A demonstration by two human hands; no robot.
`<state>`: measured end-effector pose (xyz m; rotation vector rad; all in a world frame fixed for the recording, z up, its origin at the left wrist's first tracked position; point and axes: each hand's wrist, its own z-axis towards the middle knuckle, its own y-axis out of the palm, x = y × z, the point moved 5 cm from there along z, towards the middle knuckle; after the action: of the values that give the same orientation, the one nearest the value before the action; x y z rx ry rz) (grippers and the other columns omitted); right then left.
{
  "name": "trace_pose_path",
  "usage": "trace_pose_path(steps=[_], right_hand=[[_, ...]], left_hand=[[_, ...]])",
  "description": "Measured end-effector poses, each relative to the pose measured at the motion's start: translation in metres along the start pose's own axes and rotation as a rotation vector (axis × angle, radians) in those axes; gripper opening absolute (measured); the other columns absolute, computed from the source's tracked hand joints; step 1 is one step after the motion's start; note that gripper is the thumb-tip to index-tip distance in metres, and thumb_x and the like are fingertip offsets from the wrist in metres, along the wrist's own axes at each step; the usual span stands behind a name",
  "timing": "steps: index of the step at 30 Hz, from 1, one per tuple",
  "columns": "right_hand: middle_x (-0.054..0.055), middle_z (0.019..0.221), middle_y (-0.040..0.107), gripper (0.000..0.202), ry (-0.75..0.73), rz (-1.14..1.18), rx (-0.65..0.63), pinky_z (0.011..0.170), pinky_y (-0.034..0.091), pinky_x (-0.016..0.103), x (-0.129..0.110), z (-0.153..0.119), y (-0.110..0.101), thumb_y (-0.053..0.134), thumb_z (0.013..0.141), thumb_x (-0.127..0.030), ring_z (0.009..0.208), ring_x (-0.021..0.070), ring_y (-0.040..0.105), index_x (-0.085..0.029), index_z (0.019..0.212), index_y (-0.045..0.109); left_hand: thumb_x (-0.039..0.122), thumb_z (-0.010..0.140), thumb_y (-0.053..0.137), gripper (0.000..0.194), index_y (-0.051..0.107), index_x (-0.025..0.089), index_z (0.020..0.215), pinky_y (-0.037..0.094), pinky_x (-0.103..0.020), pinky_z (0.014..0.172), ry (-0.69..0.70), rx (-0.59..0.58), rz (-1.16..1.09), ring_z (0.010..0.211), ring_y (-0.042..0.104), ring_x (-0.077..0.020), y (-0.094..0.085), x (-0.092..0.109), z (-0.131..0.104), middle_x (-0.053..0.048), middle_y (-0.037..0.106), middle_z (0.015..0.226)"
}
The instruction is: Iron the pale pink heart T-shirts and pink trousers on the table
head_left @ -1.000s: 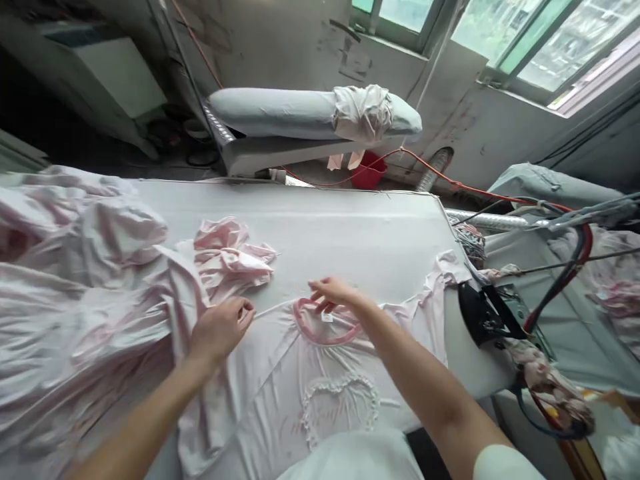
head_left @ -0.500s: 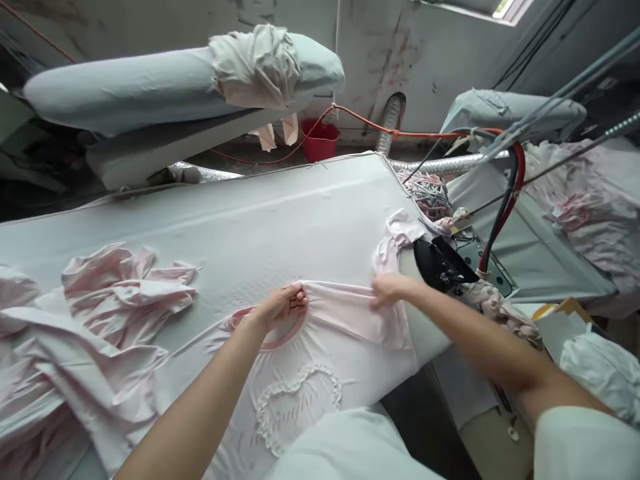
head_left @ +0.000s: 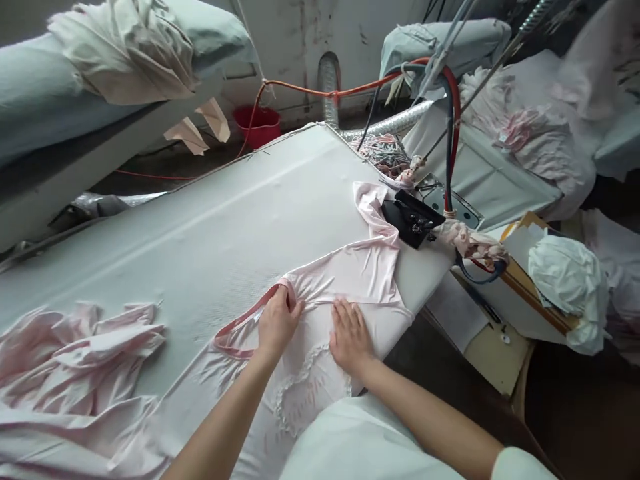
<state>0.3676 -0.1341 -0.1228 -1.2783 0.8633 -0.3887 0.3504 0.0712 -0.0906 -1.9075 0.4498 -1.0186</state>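
A pale pink shirt [head_left: 350,273] with a darker pink neckband and a ruffled heart on its front lies spread over the padded ironing table [head_left: 220,227]. My left hand [head_left: 277,320] is closed on the neckband, with the fingertips tucked inside the neck opening. To its right, my right hand [head_left: 350,333] lies flat on the shirt just above the heart, fingers stretched out. The lower part of the heart is hidden by my clothing. Beyond the shirt's sleeve, a black iron [head_left: 413,217] with a cloth-wrapped handle sits at the table's right end, touching the fabric.
Crumpled pink garments [head_left: 80,353] are heaped on the table's left. A padded arm [head_left: 30,93] with cloth bunched around it hangs at upper left. Red and black hoses [head_left: 453,140] rise from beside the iron. A red bucket [head_left: 257,127] stands behind the table.
My right hand has come from the sleeve side down and left onto the shirt front, flattening out. The left hand still holds the neckband. The view has turned to the right.
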Motion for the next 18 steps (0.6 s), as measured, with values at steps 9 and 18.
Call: trace_pose_path(steps=[9,18], right_hand=[[0.02,0.156,0.049,0.049,0.452,-0.013,0.116,0.121,0.031,0.05,0.032,-0.029,-0.044,0.049,0.096,-0.029,0.146,0.0316,0.042,-0.011,0.141,0.059],[0.013,0.103,0.078,0.031,0.685,0.445,-0.241,0.082,0.053,0.038,-0.07,0.07,-0.007,0.054,0.093,-0.042,0.097,0.0297,0.074,-0.019,0.106,0.07]], left_hand=[[0.062,0.089,0.054,0.043,0.054,0.023,0.072,0.033,-0.031,0.062,0.087,-0.27,0.119,0.071,0.058,-0.0236,-0.012,-0.006,0.023,-0.004,0.063,0.072],[0.05,0.099,0.04,0.042,0.07,0.021,0.092,0.049,-0.036,0.094,0.704,-0.417,-0.137,0.104,0.064,-0.0264,-0.016,-0.017,0.015,-0.011,0.071,0.104]])
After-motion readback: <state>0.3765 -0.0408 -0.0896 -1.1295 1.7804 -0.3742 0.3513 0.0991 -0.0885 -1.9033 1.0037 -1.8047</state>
